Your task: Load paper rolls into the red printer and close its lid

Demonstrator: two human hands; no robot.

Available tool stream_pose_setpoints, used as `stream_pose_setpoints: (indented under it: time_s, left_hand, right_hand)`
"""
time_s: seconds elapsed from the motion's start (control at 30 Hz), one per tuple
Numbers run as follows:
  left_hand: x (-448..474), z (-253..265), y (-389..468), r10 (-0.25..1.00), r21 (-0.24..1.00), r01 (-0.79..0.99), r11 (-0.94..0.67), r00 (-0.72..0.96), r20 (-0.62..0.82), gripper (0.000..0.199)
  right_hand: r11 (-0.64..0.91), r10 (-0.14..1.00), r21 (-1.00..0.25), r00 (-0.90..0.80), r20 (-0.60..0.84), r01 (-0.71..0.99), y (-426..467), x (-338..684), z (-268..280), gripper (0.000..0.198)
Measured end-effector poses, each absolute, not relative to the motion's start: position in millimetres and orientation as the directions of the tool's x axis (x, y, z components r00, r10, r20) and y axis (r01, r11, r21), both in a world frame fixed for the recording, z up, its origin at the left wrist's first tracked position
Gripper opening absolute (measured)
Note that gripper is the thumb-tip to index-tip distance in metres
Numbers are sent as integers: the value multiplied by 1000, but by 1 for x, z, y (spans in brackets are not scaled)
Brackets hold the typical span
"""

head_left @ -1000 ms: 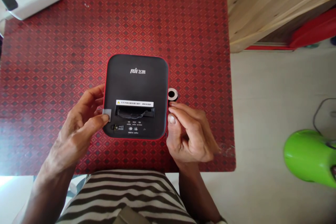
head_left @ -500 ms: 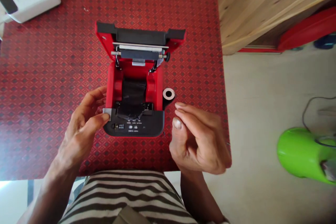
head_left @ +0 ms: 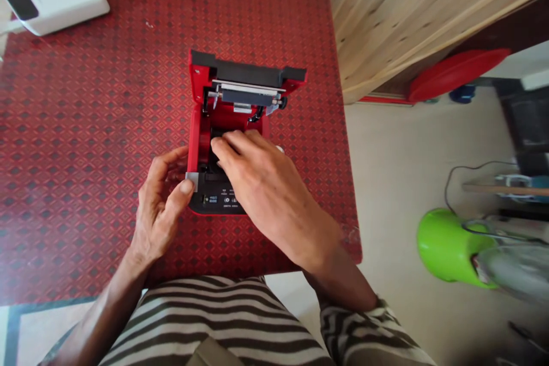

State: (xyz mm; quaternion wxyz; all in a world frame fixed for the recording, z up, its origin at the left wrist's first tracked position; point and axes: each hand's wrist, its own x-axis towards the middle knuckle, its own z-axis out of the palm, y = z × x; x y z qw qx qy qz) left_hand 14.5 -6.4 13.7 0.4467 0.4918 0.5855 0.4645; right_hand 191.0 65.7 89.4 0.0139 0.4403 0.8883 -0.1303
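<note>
A red and black label printer point(head_left: 195, 143) stands on the table with its lid point(head_left: 249, 71) raised, showing a dark roller point(head_left: 246, 97) and metal parts. My left hand point(head_left: 160, 200) grips the printer's left side, its thumb on a grey tab point(head_left: 191, 180) at the front corner and its fingers along the outer wall. My right hand point(head_left: 270, 183) reaches into the printer's compartment over dark film point(head_left: 215, 163). Its fingers are bent and close together, but their tips are hidden, as is most of the film. Behind that hand, only a sliver of a white roll end point(head_left: 281, 149) shows.
A white power bank point(head_left: 68, 3) with a cable lies at the table's far left. The red patterned table point(head_left: 107, 97) ends at the right, by a wooden panel point(head_left: 386, 6). On the floor beyond stands a green bin point(head_left: 446, 246), with cables and other items nearby.
My right hand has moved left from beside the printer into its compartment, covering the film. My left hand keeps its hold at the front left corner. The view has shifted slightly.
</note>
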Motion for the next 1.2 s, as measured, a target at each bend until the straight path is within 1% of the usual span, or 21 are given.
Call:
stream_pose_setpoints:
  time_s: [0.1,0.23,0.4,0.53,0.67,0.83,1.03,1.2]
  left_hand:
    - [15,15,-8,989,978,186,93,-133,-69,52]
    - [14,16,-8,988,976,194,99,-134,-74,52]
    - [14,17,-8,988,974,202,101,-133,-75,51]
    - [14,17,-8,989,971,215,102,-131,-74,51]
    - [14,16,-9,990,972,214,99,-123,-74,51]
    - [14,16,-9,991,972,211,99,-113,-76,52]
    - [14,18,-8,991,974,208,93,-114,-70,50]
    - [15,19,-7,991,975,204,91,-118,-68,49]
  right_hand:
    - [561,780,-194,-593,-203,805,75,186,93,31]
    - [518,806,-139,-536,-253,844,87,179,97,40]
    - [580,772,-100,-585,-248,808,100,167,93,46]
    - [572,783,-71,-569,-250,818,102,163,87,51]
    - [558,795,-89,-563,-227,825,104,166,83,47]
    - [582,772,-129,-596,-220,803,105,172,86,38]
    - [574,773,-139,-590,-233,807,106,175,89,34]
    - [585,759,-160,-606,-236,795,107,177,86,35]
